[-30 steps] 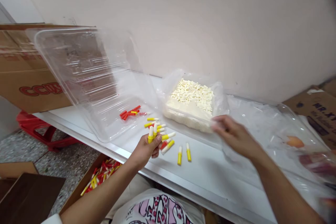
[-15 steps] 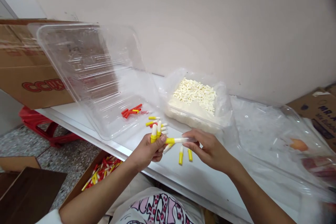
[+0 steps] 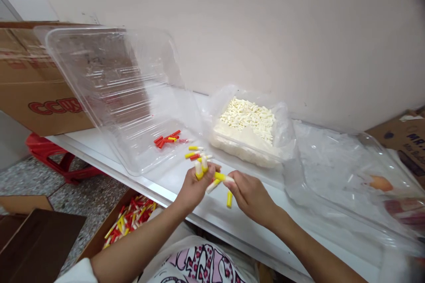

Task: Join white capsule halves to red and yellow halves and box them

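Observation:
My left hand (image 3: 192,190) is closed around several short yellow tubes with white ends (image 3: 198,169), two of them pointing up from the fist. Between my hands lies another yellow-and-white tube (image 3: 219,176), its yellow end at my left fingers. My right hand (image 3: 254,196) pinches that tube's white end. Just below, a loose yellow tube (image 3: 229,200) rests on the white table (image 3: 245,230). Behind my left hand are more yellow-and-white tubes (image 3: 193,155) and a red one. My fingers hide parts of the held tubes.
A lined tub (image 3: 245,154) of small white sticks stands by the wall. Red tubes (image 3: 168,139) lie by a clear plastic lid (image 3: 109,93) leaning on a cardboard box (image 3: 33,84). Below the table edge is a box of finished-looking red and yellow tubes (image 3: 131,219). A clear tray (image 3: 335,177) lies right.
My right hand has moved left and down, nearer my left hand, its fingers now on the tube's white end. The clear piece seen in its fingers before no longer shows.

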{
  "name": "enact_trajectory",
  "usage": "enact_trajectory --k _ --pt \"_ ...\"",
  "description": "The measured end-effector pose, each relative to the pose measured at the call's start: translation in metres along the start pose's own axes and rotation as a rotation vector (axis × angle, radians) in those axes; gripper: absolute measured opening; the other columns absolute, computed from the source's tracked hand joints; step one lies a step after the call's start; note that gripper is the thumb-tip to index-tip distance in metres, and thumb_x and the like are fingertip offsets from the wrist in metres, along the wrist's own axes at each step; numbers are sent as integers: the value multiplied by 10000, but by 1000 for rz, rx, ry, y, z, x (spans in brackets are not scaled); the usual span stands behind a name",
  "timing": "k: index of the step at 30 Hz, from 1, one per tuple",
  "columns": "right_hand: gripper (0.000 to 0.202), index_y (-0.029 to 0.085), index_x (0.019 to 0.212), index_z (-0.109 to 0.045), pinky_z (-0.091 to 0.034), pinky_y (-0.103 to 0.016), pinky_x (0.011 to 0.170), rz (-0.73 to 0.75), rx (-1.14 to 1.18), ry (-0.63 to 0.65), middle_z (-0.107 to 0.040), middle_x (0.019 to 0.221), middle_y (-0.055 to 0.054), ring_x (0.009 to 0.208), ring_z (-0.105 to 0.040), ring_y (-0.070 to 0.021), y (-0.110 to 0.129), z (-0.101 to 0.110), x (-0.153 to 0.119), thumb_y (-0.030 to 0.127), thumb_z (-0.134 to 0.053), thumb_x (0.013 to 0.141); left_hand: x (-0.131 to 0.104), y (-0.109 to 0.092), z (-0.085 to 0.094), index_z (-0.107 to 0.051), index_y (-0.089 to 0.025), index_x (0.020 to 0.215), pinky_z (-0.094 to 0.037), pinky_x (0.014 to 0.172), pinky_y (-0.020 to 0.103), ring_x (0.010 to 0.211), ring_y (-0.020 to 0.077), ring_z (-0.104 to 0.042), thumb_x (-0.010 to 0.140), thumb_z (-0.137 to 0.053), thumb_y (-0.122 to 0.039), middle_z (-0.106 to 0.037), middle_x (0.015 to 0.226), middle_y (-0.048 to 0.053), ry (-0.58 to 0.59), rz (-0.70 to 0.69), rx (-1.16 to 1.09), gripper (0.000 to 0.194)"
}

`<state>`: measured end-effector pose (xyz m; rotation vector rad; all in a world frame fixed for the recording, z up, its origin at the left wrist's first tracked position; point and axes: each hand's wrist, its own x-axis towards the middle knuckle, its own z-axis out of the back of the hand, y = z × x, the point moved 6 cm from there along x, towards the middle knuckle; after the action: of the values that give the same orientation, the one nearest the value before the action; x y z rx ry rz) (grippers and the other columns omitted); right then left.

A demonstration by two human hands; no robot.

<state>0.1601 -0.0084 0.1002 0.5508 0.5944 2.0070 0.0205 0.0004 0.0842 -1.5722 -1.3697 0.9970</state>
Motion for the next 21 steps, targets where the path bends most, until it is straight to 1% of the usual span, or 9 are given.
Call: enact_trajectory --k 3,5,7,10,12,13,15,17,21 --pt "406 192 698 -497 -324 -279 540 193 -283 -159 -514 646 -56 614 -454 -167 14 0 -3 489 -330 919 6 10 -9 -591 -142 793 -430 578 233 522 83 -483 702 -699 -447 -499 552 -43 -195 165 -452 336" --pt "407 200 683 -473 -320 -277 529 163 -210 -169 -496 627 -46 594 -441 -159 19 -5 -3 493 -320 920 7 8 -17 -535 -148 722 -328 428 175 376 33 -303 721 -687 -453 -310 428 -104 -260 197 -612 340" --pt "441 211 674 -422 -310 -259 488 1 85 -80 -435 578 -3 527 -396 -134 15 -16 -2 535 -252 921 8 3 -21 -495 -156 675 -203 348 163 338 23 -171 749 -655 -473 -206 401 -119 -289 150 -669 362" --pt "515 228 665 -339 -247 -222 396 -282 645 244 -233 498 77 409 -222 -94 7 -50 -4 636 -113 885 12 6 -24 -482 -163 672 -147 326 163 329 20 -144 758 -637 -496 -224 405 -113 -239 98 -689 378" --pt "541 226 663 -348 -253 -211 385 -325 759 384 -218 496 86 397 -207 -83 3 -60 -5 677 -124 859 18 19 -20 -481 -165 675 -154 328 162 325 19 -146 746 -642 -513 -232 402 -115 -227 115 -690 390" --pt "530 219 672 -381 -284 -213 405 -306 681 356 -279 500 76 409 -261 -85 -2 -54 -2 677 -186 856 22 27 -16 -481 -166 676 -170 333 163 325 20 -157 739 -644 -523 -235 399 -116 -246 112 -685 398" --pt "451 207 739 -479 -353 -237 488 -263 344 163 -466 574 22 500 -425 -115 -20 -20 2 625 -349 846 33 43 -1 -478 -167 670 -225 358 167 332 23 -197 725 -650 -538 -248 400 -118 -312 62 -649 413" --pt "344 214 865 -545 -387 -276 578 -307 -27 -85 -596 702 -32 638 -537 -171 -46 34 -2 540 -442 833 45 55 17 -478 -167 663 -289 402 177 348 28 -255 713 -654 -547 -270 410 -118 -384 -27 -568 421" --pt "255 212 944 -550 -409 -330 653 -703 -387 -369 -668 815 -86 750 -609 -234 -127 140 -39 402 -404 857 58 73 48 -549 -152 688 -417 565 216 487 66 -469 696 -678 -511 -443 489 -74 -427 -114 -329 381"
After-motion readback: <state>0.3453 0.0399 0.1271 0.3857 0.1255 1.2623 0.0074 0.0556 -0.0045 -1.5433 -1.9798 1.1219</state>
